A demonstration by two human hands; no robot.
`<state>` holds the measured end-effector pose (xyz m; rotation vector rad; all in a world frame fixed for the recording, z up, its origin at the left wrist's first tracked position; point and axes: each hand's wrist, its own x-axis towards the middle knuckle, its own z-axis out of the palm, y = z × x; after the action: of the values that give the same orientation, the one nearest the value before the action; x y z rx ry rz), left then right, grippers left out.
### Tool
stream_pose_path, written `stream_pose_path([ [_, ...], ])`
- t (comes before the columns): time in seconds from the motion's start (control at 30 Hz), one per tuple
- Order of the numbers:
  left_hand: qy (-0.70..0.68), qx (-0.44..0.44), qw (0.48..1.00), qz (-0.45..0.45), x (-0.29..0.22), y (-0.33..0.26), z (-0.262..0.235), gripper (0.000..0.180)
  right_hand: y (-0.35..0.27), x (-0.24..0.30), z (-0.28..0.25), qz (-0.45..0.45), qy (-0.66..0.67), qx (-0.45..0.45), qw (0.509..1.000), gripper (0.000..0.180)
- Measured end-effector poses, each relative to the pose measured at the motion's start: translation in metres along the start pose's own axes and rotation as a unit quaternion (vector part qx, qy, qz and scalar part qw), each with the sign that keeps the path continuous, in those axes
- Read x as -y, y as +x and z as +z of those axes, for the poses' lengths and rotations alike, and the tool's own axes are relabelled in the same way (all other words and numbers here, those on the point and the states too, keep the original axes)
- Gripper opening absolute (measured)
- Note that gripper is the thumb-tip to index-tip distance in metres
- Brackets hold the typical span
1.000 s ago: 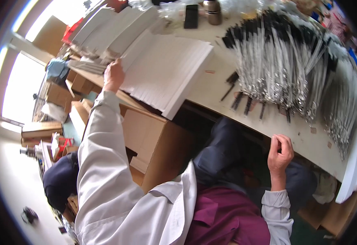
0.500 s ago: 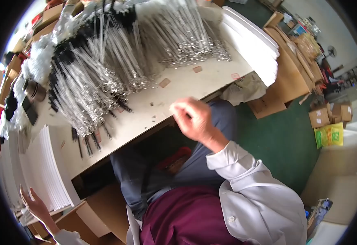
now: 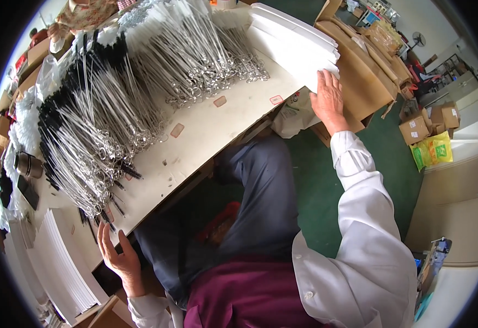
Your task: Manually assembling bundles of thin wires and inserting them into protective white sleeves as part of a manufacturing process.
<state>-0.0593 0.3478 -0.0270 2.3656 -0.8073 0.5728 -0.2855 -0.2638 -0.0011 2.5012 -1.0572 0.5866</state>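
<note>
My right hand (image 3: 329, 102) is open, its fingertips on the near end of a stack of white folded card pieces (image 3: 293, 38) at the table's far right. My left hand (image 3: 121, 261) is open as well, fingers apart and empty. It hovers by the table's near-left edge, close to small black-bristled brushes (image 3: 117, 206). Across the table (image 3: 195, 139) lie rows of thin wire-handled brushes (image 3: 83, 158) with looped metal ends toward me. Some have black bristles (image 3: 107, 54), others whitish ones (image 3: 157, 35).
Upright white flat cards (image 3: 66, 262) stand packed at the left, below a dark lidded cup (image 3: 28, 164). An open cardboard box (image 3: 354, 71) sits beyond the table's right end. A whitish bag (image 3: 293, 117) hangs under the edge. Across the green floor lie smaller cartons (image 3: 416, 128).
My right hand has opened from a closed, blurred pose and moved right to the white card stack. My left hand has shifted from beside the upright cards toward the brushes. The view has shifted too.
</note>
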Motion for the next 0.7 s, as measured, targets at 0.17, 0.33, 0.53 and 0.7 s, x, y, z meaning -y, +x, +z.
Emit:
stream_pose_path([
  [0.17, -0.003, -0.008, 1.000, 0.011, 0.000, 0.001, 0.029, 0.037, 0.001, -0.017, 0.014, -0.028, -0.002, -0.007, 1.000, 0.067],
  [0.33, 0.021, -0.047, 0.998, 0.027, -0.001, -0.001, 0.041, 0.037, -0.001, -0.017, 0.019, -0.025, 0.040, -0.042, 0.998, 0.059],
  [0.53, -0.004, -0.067, 0.998, 0.009, -0.002, 0.000, 0.046, 0.035, 0.000, -0.020, 0.009, -0.014, 0.027, -0.080, 0.996, 0.055],
  [0.7, -0.027, -0.072, 0.997, -0.012, -0.005, -0.001, 0.035, 0.034, 0.000, -0.011, -0.009, 0.033, 0.100, -0.080, 0.991, 0.056],
])
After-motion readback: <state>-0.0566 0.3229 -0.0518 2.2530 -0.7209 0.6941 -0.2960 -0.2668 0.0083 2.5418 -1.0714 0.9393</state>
